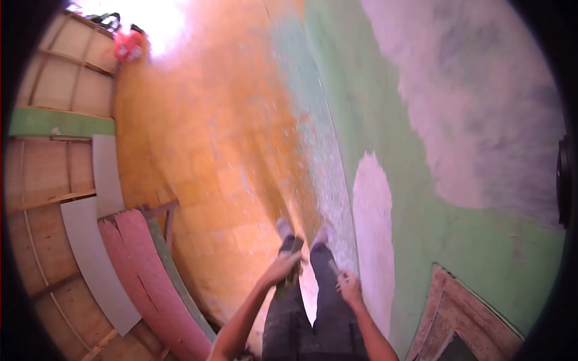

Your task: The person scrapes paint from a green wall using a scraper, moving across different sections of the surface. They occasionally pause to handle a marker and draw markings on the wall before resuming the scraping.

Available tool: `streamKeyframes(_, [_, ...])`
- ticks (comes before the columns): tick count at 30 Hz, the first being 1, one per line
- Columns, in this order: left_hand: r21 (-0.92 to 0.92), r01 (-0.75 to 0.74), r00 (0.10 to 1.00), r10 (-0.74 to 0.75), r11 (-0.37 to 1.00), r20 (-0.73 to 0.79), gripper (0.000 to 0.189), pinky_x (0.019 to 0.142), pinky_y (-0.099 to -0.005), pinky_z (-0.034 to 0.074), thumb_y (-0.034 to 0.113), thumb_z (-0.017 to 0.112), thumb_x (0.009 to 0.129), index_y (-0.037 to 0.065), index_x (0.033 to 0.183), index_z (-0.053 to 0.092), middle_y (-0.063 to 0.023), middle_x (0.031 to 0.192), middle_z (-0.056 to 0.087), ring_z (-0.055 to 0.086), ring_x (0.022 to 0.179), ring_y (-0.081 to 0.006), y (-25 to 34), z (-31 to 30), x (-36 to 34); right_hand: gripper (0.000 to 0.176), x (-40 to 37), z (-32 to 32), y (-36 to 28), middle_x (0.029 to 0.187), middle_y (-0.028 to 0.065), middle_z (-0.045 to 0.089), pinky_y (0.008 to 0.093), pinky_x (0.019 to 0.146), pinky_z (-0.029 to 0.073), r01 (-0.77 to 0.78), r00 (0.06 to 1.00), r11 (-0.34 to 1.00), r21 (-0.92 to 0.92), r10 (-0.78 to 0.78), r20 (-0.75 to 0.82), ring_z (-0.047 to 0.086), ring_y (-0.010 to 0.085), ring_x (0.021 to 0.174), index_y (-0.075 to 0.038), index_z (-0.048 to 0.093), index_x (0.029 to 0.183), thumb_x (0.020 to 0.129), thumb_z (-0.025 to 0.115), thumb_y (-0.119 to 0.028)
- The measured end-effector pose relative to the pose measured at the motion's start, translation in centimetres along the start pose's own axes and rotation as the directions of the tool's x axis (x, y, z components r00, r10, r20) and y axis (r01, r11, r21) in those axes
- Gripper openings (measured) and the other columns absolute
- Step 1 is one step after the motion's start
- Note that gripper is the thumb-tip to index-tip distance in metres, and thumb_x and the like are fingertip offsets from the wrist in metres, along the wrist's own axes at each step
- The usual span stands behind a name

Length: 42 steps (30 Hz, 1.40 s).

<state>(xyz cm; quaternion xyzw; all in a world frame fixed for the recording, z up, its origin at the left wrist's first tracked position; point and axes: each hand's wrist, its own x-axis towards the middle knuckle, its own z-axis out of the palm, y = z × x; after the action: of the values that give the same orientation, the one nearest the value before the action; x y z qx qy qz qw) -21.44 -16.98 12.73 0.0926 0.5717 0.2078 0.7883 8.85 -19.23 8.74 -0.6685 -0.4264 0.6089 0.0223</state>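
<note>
My left hand [282, 269] is closed in front of my left thigh, around something dark and olive-coloured that blur keeps me from making out. Lower and to the right, my right hand [349, 287] grips a thin, flat, scraper-like tool [334, 266], which points up and to the left. Both hands are in front of my dark trousers [289, 328], apart from the wall. On the right rises a green wall [415, 240] with large, pale, ragged patches [374, 228] where the green is absent.
Pale flakes lie along the wall's foot on the orange tiled floor [211, 174]. At left are a pink bench-like plank [141, 271], white panels [96, 259] and a wood-framed partition [36, 174]. A worn wooden frame [442, 313] is at lower right, a red object [128, 45] at far left.
</note>
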Motion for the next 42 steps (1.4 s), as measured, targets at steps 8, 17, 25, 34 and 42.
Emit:
streamKeyframes(8, [-0.460,-0.167,0.986,0.134,0.872,-0.102,0.039,0.068,-0.0318,0.056,0.043,0.041,0.108,0.010,0.105,0.061,-0.0098,0.110,0.069,0.069,0.089,-0.0191,0.5,-0.2,-12.0,0.019,-8.6,7.8,-20.0,0.089,0.0149,0.072,0.0379,0.068,0.057,0.356,0.928,0.929,-0.097,-0.340,0.153,0.074,0.0239,0.077,-0.002,0.065,0.103,0.091,0.067,-0.017])
streamKeyframes(17, [-0.370,-0.415,0.906,0.414,0.831,-0.087,0.043,0.062,-0.0298,0.053,0.040,0.041,0.109,0.005,0.121,0.064,-0.0086,0.099,0.065,0.062,0.069,-0.0149,8.8,-4.8,-20.4,0.021,-10.8,10.1,-32.3,0.088,0.0075,0.070,0.0312,0.071,0.055,0.614,0.775,0.764,-0.197,-0.538,0.331,0.069,0.0153,0.079,-0.001,0.064,0.104,0.090,0.070,-0.015])
streamKeyframes(25, [-0.381,-0.574,0.818,0.526,0.725,-0.233,0.048,0.064,-0.0289,0.051,0.038,0.041,0.109,-0.002,0.129,0.061,-0.0090,0.095,0.066,0.060,0.069,-0.0140,17.6,-7.3,-21.2,0.026,-11.0,10.4,-41.8,0.101,0.0166,0.067,0.0364,0.080,0.054,0.732,0.680,0.649,-0.206,-0.682,0.270,0.066,0.0252,0.094,-0.001,0.065,0.115,0.094,0.066,-0.017])
streamKeyframes(34, [-0.015,-0.785,0.546,0.680,0.619,-0.489,0.052,0.094,-0.0306,0.049,0.042,0.045,0.108,-0.003,0.131,0.057,-0.0127,0.113,0.065,0.063,0.104,-0.0184,32.0,-12.2,-20.3,0.067,-8.3,13.9,-58.0,0.124,0.0278,0.052,0.0492,0.100,0.044,0.891,0.303,0.183,-0.416,-0.921,0.244,0.051,0.0440,0.115,0.003,0.049,0.141,0.083,0.072,-0.019])
streamKeyframes(42, [-0.010,-0.711,0.635,0.635,0.703,-0.440,0.074,0.111,-0.0354,0.037,0.057,0.045,0.104,-0.008,0.138,0.050,-0.0210,0.138,0.055,0.050,0.132,-0.0266,42.1,-18.4,-21.2,0.054,0.6,17.6,-67.1,0.124,0.0352,0.053,0.0519,0.091,0.052,0.937,0.349,0.324,-0.131,-0.869,0.350,0.058,0.0507,0.111,0.007,0.042,0.137,0.090,0.061,-0.010])
